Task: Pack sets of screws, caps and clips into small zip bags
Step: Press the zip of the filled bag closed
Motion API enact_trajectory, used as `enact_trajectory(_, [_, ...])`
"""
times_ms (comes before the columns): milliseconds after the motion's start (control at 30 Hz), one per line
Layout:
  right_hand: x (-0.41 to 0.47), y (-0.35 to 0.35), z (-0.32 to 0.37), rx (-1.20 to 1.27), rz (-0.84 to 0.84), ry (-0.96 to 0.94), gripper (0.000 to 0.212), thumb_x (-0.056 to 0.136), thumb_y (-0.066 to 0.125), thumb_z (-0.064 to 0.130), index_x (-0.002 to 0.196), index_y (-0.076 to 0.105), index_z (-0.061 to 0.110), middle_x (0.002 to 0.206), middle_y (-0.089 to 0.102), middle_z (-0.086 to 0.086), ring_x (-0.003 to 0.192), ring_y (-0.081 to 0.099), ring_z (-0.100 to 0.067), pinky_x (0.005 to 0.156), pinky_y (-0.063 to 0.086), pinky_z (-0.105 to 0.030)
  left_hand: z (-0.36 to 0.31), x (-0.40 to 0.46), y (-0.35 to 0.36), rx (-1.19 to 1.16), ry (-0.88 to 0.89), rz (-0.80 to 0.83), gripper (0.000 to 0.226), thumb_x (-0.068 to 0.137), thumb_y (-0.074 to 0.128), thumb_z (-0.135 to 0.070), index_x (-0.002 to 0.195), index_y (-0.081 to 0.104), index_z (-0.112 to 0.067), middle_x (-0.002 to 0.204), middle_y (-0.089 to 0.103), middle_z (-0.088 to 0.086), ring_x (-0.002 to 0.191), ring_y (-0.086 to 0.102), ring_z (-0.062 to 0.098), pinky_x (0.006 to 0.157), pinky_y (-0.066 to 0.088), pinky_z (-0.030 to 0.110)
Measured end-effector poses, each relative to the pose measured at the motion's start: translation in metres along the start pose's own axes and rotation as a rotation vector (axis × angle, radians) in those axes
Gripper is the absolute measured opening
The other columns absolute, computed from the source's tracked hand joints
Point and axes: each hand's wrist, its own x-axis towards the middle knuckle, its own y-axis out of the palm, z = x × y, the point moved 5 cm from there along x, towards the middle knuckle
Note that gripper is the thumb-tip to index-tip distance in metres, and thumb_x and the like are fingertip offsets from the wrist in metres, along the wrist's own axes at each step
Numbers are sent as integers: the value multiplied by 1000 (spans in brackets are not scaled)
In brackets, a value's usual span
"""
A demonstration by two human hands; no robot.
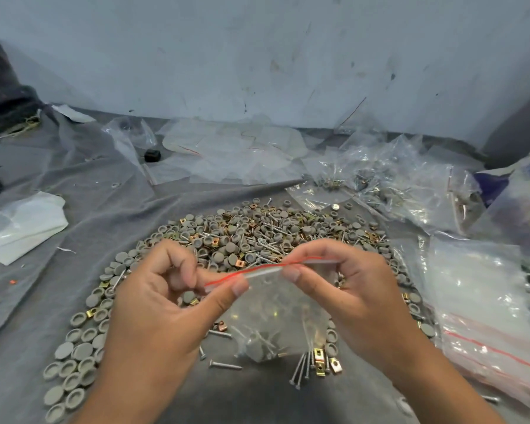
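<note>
Thumbs and forefingers of left hand [153, 304] and right hand [343, 289] pinch the red-striped top of a small zip bag [273, 319] holding caps and screws, above the parts pile [257, 234] on grey cloth [98, 215]. Scuffed pale wall [257, 56] behind; clear bags [395, 175] right.

The bag [273, 319] veils its contents: grey caps and screws show only dimly through the plastic. Both hands [153, 304] cover part of the pile [257, 231]. Both forearms run off the bottom edge. The right-hand bags [490, 325] are cut off.
</note>
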Motion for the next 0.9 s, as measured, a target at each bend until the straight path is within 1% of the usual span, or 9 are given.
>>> enact_trajectory(133, [7, 1, 3, 56, 48, 32, 5, 87, 74, 26, 91, 77, 27, 74, 69, 16, 61, 58, 1, 56, 42, -7, 1, 2, 2, -70, -37, 1, 57, 45, 91, -69, 78, 58, -37, 85, 79, 5, 64, 72, 8, 52, 51, 14])
enact_trajectory(200, [16, -9, 0, 115, 0, 75, 6, 88, 74, 28, 93, 77, 25, 70, 67, 10, 55, 50, -3, 49, 38, -13, 2, 2, 3, -111, -36, 18, 54, 52, 89, -68, 93, 63, -44, 101, 79, -1, 84, 75, 6, 64, 55, 13])
enact_trajectory(300, [48, -55, -11, 179, -273, 172, 5, 88, 75, 29, 93, 76, 27, 73, 68, 8, 60, 52, -10, 50, 43, -18, 2, 5, -2, -127, 1, -9, 42, 71, 87, -52, 106, 64, -48, 124, 72, -10, 114, 69, 11, 88, 54, 17])
enact_trajectory(433, [92, -161, -50, 321, -817, 323, 7, 89, 75, 20, 89, 68, 21, 68, 68, 14, 57, 61, 1, 54, 42, -18, 0, 6, -5, -70, 26, -15, 23, 81, 69, -42, 103, 66, -50, 115, 75, -10, 107, 72, 9, 82, 55, 14])
enact_trajectory(533, [84, -223, -92, 288, -941, 524, 10, 88, 72, 16, 98, 70, 14, 78, 71, 5, 44, 54, -1, 49, 39, -20, 3, 4, -6, -28, 25, -31, 18, 82, 67, -43, 100, 68, -44, 108, 78, -7, 102, 73, 12, 83, 54, 15])
enact_trajectory(667, [24, -260, -121, -189, -651, 740, 20, 92, 73, 18, 110, 66, 11, 112, 68, -13, 67, 63, -10, 55, 45, -21, 6, 4, -3, 7, 6, -3, 18, 83, 67, -42, 101, 67, -45, 103, 78, -8, 98, 74, 11, 79, 55, 14])
enact_trajectory(733, [-17, -262, -112, -517, -431, 675, 24, 88, 76, 28, 109, 67, 21, 112, 71, -1, 83, 64, -8, 63, 44, -23, 6, 4, 1, 22, -12, 18, 17, 84, 68, -50, 101, 66, -48, 102, 78, -9, 97, 74, 9, 78, 56, 14])
enact_trajectory(833, [-73, -229, -103, -899, 128, 672, 31, 77, 77, 54, 102, 60, 46, 106, 60, 32, 92, 61, 4, 73, 44, -18, 6, 1, 3, 39, -42, 7, 20, 84, 66, -60, 101, 64, -50, 101, 78, -11, 96, 74, 7, 79, 59, 28])
enact_trajectory(900, [-96, -215, -104, -1027, 226, 681, 27, 82, 80, 43, 95, 57, 51, 104, 60, 32, 92, 60, 2, 77, 43, -18, 4, -1, 6, 61, -52, 7, 21, 86, 63, -60, 104, 63, -48, 101, 78, -12, 95, 73, 5, 77, 58, 35])
